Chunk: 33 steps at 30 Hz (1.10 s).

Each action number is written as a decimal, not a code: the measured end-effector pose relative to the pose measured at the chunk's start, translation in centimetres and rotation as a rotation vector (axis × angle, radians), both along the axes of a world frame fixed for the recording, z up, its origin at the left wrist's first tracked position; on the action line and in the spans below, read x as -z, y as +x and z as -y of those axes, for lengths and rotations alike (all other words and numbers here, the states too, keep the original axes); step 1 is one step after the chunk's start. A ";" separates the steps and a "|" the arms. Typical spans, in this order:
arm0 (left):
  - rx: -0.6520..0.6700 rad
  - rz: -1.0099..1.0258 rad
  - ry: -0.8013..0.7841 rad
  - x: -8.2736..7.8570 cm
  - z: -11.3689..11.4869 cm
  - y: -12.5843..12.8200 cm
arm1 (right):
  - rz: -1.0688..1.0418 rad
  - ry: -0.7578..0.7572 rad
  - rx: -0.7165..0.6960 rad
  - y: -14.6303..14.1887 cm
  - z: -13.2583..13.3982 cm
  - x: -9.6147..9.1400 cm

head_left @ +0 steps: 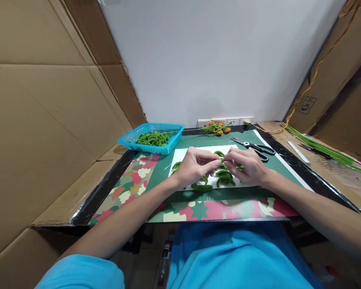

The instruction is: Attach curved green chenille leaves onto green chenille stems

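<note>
My left hand [193,165] and my right hand [247,164] meet above a white sheet [178,153], fingertips almost touching. Thumb and forefinger of each are closed in a pinch on a small green fuzzy pipe cleaner piece [222,159], mostly hidden by the fingers. Under and between the hands, several bent green pipe cleaner loops [225,179] rest on the sheet. One more curved loop [202,187] lies at the sheet's near edge, below my left hand. Some loops are partly covered by my hands.
A blue plastic basket [167,149] of green pipe cleaner pieces stands at the back left. Black-handled scissors [254,147] lie beyond my right hand. Orange flowers [219,129] lie by the wall. Long green stems [315,143] rest on the right-hand cardboard. Cardboard walls [48,120] flank the table.
</note>
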<state>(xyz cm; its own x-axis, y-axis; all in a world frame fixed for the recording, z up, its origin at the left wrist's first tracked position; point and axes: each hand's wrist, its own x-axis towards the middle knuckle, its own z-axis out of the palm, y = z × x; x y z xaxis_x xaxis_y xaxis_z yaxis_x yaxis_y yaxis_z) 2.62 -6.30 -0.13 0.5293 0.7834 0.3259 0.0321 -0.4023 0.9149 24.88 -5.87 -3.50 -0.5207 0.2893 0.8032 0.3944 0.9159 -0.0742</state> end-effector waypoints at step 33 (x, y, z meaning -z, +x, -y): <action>-0.253 -0.213 0.508 0.7 -1.6 -1.1 | -0.449 -0.639 0.001 -2.5 -0.4 0.0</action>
